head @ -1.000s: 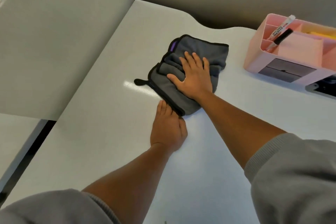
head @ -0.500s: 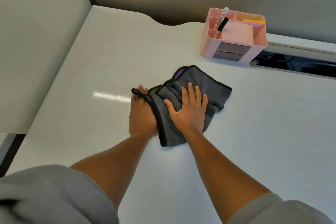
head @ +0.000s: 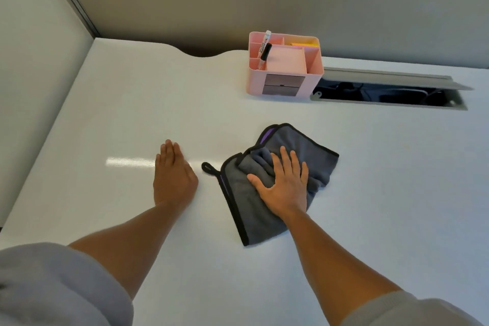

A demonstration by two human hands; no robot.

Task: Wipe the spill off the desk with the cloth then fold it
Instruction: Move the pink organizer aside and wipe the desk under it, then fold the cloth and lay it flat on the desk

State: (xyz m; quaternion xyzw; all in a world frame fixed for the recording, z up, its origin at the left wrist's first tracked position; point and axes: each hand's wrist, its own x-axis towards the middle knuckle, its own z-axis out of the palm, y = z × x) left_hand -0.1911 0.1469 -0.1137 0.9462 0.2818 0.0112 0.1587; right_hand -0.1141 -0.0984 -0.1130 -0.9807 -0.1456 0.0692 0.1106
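A dark grey cloth (head: 296,145) with black edging and a small hanging loop lies bunched on the white desk (head: 148,103), right of centre. My right hand (head: 284,184) presses flat on the cloth, fingers spread. My left hand (head: 173,176) rests flat on the bare desk, fingers together, a short gap to the left of the cloth's loop and apart from it. I see no liquid on the desk, only a bright streak of reflected light left of my left hand.
A pink desk organiser (head: 284,63) with a marker and yellow notes stands at the back. Right of it is an open cable slot (head: 389,92) in the desk. Partition walls close off the left and back.
My right hand has slid the cloth to the right, away from my left hand, which touched the cloth's edge before. The view has tilted up and shows more of the back wall.
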